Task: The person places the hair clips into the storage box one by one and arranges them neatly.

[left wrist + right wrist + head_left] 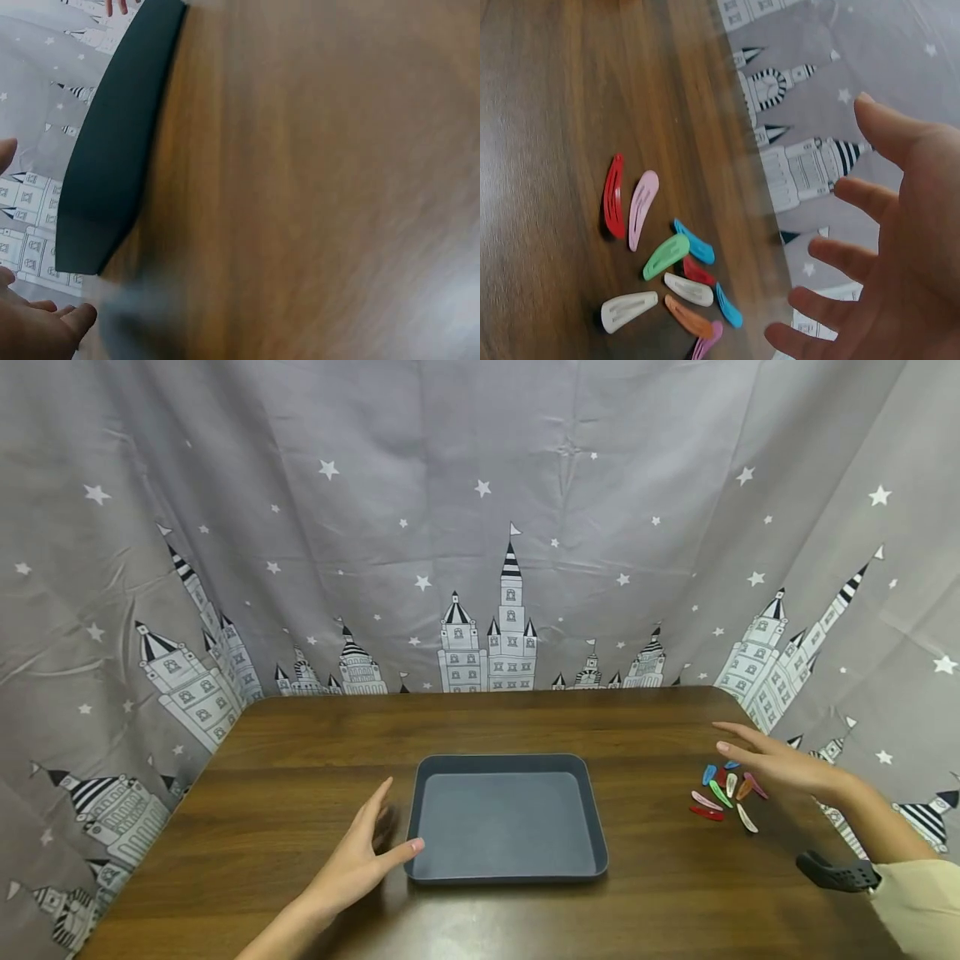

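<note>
A grey rectangular tray (510, 827) lies on the table in the head view. My left hand (362, 858) is at its left side, thumb by the near left corner and fingers extended; it holds nothing. In the left wrist view, the tray's dark outer wall (112, 150) stands beside the fingers. Over at the right, my right hand (787, 766) hovers above a loose group of snap hair clips, its fingers spread and holding nothing. The right wrist view shows the clips apart from the hand: a green clip (666, 256), a red clip (613, 199), a pink clip (643, 208), an orange clip (688, 316) and several others.
The brown wooden table (300, 793) carries the tray near its middle and the clips toward its right edge. Behind it hangs a grey curtain (360, 527) printed with castles and stars. A black band (836, 871) is on the right wrist, by a pale sleeve.
</note>
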`<state>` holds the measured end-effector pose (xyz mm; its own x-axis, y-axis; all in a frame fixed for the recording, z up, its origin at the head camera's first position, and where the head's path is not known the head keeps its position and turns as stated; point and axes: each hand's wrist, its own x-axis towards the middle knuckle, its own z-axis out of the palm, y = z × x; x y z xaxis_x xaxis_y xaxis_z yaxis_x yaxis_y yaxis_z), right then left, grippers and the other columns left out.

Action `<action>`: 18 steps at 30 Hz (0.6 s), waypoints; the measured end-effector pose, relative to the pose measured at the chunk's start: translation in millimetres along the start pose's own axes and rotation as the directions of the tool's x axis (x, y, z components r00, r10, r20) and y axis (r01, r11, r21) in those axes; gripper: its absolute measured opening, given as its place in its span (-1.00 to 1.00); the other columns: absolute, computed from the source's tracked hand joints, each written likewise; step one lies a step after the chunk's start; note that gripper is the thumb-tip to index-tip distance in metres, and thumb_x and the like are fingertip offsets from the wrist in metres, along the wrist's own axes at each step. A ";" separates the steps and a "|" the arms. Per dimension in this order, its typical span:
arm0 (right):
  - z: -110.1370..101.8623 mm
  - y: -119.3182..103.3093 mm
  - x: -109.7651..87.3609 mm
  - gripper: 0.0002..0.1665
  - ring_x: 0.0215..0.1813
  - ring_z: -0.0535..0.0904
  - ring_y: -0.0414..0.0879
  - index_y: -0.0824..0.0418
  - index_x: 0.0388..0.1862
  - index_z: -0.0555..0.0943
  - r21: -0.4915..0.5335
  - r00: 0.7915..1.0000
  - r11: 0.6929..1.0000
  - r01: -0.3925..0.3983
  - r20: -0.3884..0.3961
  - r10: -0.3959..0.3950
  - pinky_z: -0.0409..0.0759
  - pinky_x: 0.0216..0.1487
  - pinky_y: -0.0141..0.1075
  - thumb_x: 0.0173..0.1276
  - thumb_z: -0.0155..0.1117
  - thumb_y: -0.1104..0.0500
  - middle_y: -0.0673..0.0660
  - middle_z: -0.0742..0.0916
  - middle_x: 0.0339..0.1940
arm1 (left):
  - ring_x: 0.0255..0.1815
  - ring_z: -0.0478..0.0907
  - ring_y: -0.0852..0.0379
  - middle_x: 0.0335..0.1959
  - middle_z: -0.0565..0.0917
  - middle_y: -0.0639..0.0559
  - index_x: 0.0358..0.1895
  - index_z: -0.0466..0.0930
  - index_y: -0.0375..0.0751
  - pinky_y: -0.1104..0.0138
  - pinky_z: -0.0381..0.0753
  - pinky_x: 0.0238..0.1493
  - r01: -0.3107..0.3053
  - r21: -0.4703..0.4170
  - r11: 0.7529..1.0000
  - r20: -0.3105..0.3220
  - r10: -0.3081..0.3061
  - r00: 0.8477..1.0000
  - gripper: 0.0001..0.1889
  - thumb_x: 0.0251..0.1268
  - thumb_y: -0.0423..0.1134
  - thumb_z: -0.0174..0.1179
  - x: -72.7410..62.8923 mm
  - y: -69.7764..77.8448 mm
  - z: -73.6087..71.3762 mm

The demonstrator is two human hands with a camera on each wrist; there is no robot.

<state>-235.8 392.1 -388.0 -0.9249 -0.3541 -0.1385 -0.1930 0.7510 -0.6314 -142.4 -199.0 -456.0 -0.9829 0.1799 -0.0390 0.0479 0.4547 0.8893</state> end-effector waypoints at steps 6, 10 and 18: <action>-7.1 15.8 -6.5 -0.26 0.46 0.20 0.57 0.43 0.62 0.07 0.122 0.998 0.992 -0.030 0.055 0.023 0.42 0.25 0.42 0.74 -0.14 -0.04 0.59 0.23 0.52 | 0.62 -0.05 -0.35 0.66 -0.05 -0.32 0.69 -0.21 -0.10 -0.16 0.18 0.52 0.066 -0.173 0.983 0.018 -0.064 0.998 0.11 0.31 -0.11 0.47 -2.8 -1.3 7.2; -10.1 24.4 -11.8 -0.27 0.45 0.24 0.53 0.45 0.62 0.05 0.216 0.994 0.975 -0.047 0.106 0.024 0.49 0.27 0.31 0.75 -0.16 -0.02 0.61 0.22 0.52 | 0.60 0.02 -0.35 0.64 -0.02 -0.35 0.68 -0.16 -0.17 -0.06 0.24 0.51 0.095 -0.262 0.960 0.037 -0.088 0.995 0.13 0.23 -0.25 0.52 -5.0 -2.1 10.6; -15.0 47.9 -20.6 -0.23 0.42 0.30 0.56 0.48 0.62 -0.09 0.323 0.982 0.939 -0.119 0.179 0.063 0.45 0.29 0.34 0.76 -0.23 -0.02 0.65 0.27 0.48 | 0.57 0.09 -0.38 0.63 0.02 -0.35 0.65 -0.05 -0.20 -0.06 0.23 0.51 0.142 -0.344 0.928 0.070 -0.125 0.990 0.15 0.08 -0.37 0.59 -7.2 -4.5 18.6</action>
<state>-230.9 443.8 -403.9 -0.8615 -0.4001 -0.3124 0.0349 0.5674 -0.8227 -132.2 -186.1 -468.2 -0.9663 0.1822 -0.1820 -0.1560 0.1479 0.9766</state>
